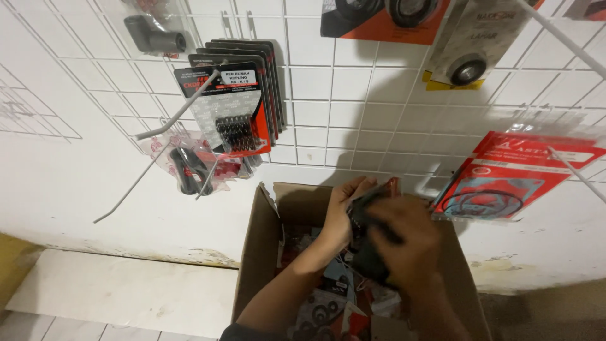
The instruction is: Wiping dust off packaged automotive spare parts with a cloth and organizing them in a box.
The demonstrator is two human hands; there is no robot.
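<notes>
Here both hands [379, 227] grip dark packets [366, 218] (over box [259, 252]).

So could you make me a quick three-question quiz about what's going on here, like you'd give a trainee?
1. True or false: both hands are above the open cardboard box.
2. What hangs on the wire rack right of the hands: A) a red flat packet with ring-shaped gaskets, B) a blue bottle, C) a hammer?
3. What do the hands hold?

Key:
1. True.
2. A.
3. A dark bundle of small packets, blurred, so its exact contents cannot be told; the left hand grips it from the left and the right hand covers it from the front.
</notes>
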